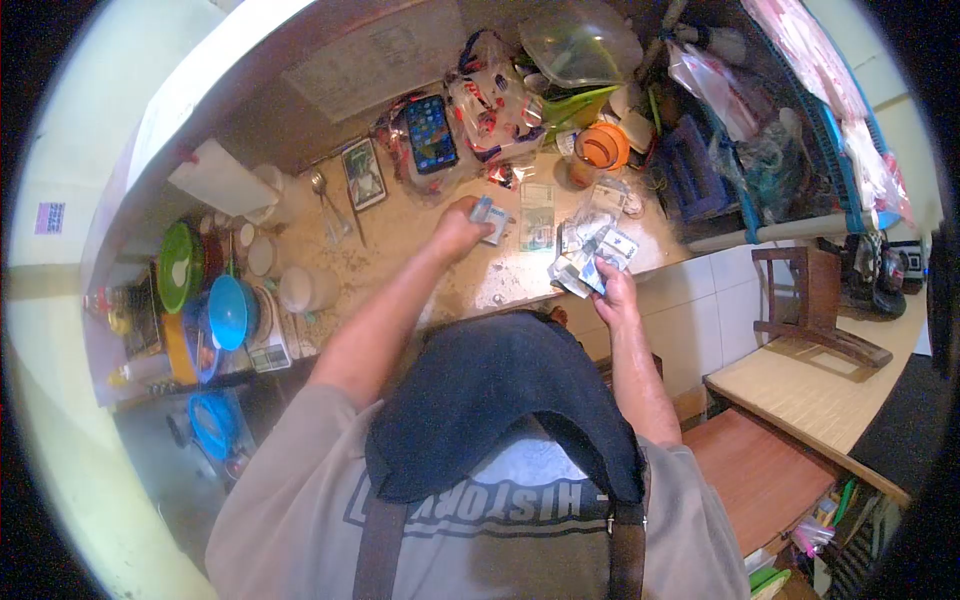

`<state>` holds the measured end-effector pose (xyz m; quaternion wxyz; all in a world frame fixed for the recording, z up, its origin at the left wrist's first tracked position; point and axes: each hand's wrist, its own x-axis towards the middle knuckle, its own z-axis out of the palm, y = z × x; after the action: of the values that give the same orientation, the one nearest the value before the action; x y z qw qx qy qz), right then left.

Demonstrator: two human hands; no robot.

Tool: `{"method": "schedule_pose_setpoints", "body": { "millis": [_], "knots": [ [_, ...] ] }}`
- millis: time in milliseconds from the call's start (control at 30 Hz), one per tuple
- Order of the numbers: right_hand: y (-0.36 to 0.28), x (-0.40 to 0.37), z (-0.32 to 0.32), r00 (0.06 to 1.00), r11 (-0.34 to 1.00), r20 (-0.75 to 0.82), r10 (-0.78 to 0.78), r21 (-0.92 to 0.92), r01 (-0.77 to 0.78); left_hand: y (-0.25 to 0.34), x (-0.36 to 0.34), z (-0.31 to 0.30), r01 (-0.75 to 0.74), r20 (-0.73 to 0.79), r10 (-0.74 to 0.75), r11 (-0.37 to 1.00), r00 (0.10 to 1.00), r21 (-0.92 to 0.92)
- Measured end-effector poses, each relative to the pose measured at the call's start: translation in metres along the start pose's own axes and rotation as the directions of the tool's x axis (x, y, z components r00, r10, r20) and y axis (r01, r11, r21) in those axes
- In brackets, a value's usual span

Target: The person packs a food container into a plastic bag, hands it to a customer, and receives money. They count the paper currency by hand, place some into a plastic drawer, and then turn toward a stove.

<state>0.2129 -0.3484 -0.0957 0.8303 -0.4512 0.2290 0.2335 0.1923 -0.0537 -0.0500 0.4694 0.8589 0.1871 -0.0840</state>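
My left hand (460, 231) is closed on a small pale-blue and white stack (491, 220), which looks like folded banknotes, just over the worktop (400, 215). Between my two hands lies a flat greenish banknote (537, 217). Over the worktop's front edge, my right hand (616, 290) grips a loose, crumpled bunch of banknotes (590, 257), its thumb pressed on top. Just beyond this bunch, more pale paper or notes (610, 194) rest on the surface; the bunch partly overlaps them in view.
Along the back are a white phone (363, 173), a dark phone (431, 134) on a plastic-wrapped package, and orange containers (601, 146). Spoons (330, 200), white cups (303, 288) and a blue bowl (233, 312) stand left. A wooden stool (815, 300) sits on a table at right.
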Motion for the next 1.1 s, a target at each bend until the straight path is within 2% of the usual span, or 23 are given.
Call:
{"method": "schedule_pose_setpoints", "body": {
  "millis": [67, 133, 200, 267, 333, 400, 500, 600, 733, 933, 1000, 1033, 1100],
  "knots": [
    [-0.005, -0.005, 0.005, 0.998, 0.998, -0.032, 0.055, -0.009, -0.055, -0.015, 0.008, 0.002, 0.009, -0.008, -0.009, 1.0, 1.0, 0.025],
    [-0.002, -0.003, 0.003, 0.999, 0.999, -0.016, 0.048, 0.017, -0.047, -0.021, 0.011, 0.004, 0.019, -0.015, -0.018, 0.999, 1.0, 0.049],
    [0.002, 0.001, -0.001, 0.999, 0.998, 0.001, 0.041, 0.044, -0.041, -0.021, 0.009, 0.004, 0.029, -0.116, -0.01, 0.986, 0.993, 0.165],
    [0.004, 0.002, 0.0, 0.999, 0.993, -0.002, 0.032, 0.113, -0.031, -0.025, 0.01, 0.005, 0.033, -0.12, -0.018, 0.992, 0.993, 0.125],
    [0.004, 0.002, 0.0, 1.0, 0.996, 0.005, 0.028, 0.089, -0.028, -0.034, 0.013, 0.007, 0.037, -0.126, -0.026, 0.996, 0.992, 0.084],
    [0.004, 0.001, 0.002, 1.0, 0.998, 0.014, 0.024, 0.064, -0.025, -0.048, 0.02, 0.01, -0.064, -0.172, 0.082, 0.992, 0.982, 0.108],
    [0.003, 0.0, 0.006, 1.0, 0.999, 0.021, 0.021, 0.049, -0.022, -0.043, 0.014, 0.009, -0.099, -0.212, 0.104, 0.994, 0.972, 0.035],
    [0.004, 0.003, 0.006, 0.999, 0.998, 0.013, 0.043, 0.049, -0.044, -0.026, 0.006, 0.001, -0.035, -0.182, 0.053, 0.994, 0.982, 0.104],
    [0.002, 0.0, 0.012, 0.998, 0.997, -0.001, 0.057, 0.051, -0.057, -0.046, 0.017, 0.007, -0.019, -0.187, 0.037, 0.995, 0.982, 0.097],
    [0.006, 0.004, 0.014, 0.999, 0.998, 0.016, 0.037, 0.046, -0.038, -0.04, 0.013, 0.009, -0.105, -0.218, 0.118, 0.992, 0.969, 0.068],
    [0.005, 0.003, 0.015, 1.0, 0.999, 0.013, 0.023, 0.039, -0.024, -0.032, 0.006, 0.008, -0.2, -0.19, 0.26, 0.937, 0.947, 0.285],
    [0.005, 0.004, 0.013, 0.999, 0.998, 0.001, 0.043, 0.044, -0.043, -0.023, 0.001, 0.007, -0.2, -0.192, 0.261, 0.937, 0.946, 0.286],
    [0.006, 0.007, 0.011, 0.998, 0.997, -0.011, 0.061, 0.048, -0.06, -0.005, -0.01, 0.006, -0.144, -0.155, 0.222, 0.905, 0.963, 0.401]
  ]
}}
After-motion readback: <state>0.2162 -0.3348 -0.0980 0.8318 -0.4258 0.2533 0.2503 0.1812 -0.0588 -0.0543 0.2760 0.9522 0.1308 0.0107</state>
